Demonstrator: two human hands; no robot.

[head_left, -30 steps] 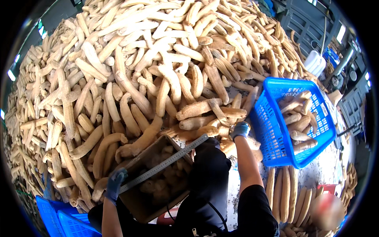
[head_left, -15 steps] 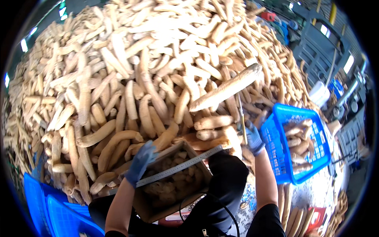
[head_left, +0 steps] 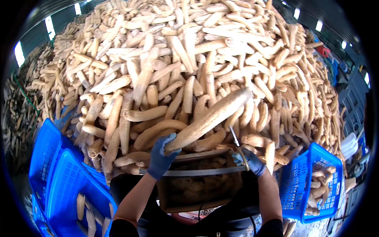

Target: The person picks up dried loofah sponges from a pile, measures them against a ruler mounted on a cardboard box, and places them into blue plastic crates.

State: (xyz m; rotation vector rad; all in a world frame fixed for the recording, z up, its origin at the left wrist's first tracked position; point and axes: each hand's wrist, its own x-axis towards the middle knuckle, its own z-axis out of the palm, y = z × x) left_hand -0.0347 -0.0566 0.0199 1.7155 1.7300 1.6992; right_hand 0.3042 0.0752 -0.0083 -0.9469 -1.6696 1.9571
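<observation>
My left hand, in a blue glove, is closed round the near end of a long, pale tan dried loofah. The loofah slants up and away to the right, over the pile's front. In my blue-gloved right hand is a knife with a slim metal blade and tan handle, its tip pointing up and away. Between my legs stands an open box of pale pieces, its inside in shadow. A white measuring strip lies across the box, below both hands.
A huge pile of dried loofahs rises in front of me. Blue plastic baskets stand at my left, one with several pieces inside. Another blue basket at my right also holds pieces. White plastic containers are farther right.
My left hand has taken hold of the long loofah's near end; before, it was apart from it, near the box. The whole view has swung to the right relative to the scene's left baskets.
</observation>
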